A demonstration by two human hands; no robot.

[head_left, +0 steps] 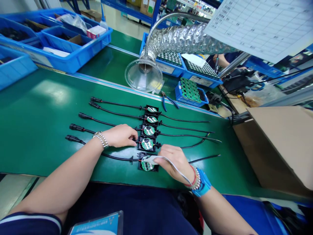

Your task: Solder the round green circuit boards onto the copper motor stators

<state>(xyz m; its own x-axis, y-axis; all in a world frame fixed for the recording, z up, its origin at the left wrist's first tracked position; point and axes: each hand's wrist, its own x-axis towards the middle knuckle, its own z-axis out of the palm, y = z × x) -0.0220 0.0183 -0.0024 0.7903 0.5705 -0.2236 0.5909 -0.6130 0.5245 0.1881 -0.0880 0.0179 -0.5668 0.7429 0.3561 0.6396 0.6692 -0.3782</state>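
Observation:
Several black cable assemblies lie in a row on the green mat (36, 124), each with a small black box holding a round green circuit board. My left hand (121, 135), fingers curled, rests on the mat and pinches at the left side of the fourth box (147, 143). My right hand (174, 161) grips a white pen-like tool (153, 159) whose tip touches the board in the nearest box (146, 164). A white cord runs from the tool over my right wrist.
A clear funnel hood (143, 75) on a silver flexible duct (186, 39) hangs at the mat's far edge. Blue pliers (168, 99) lie near it. A blue tray of green boards (190, 91), blue bins (68, 49), and a cardboard box (281, 143) on the right stand around.

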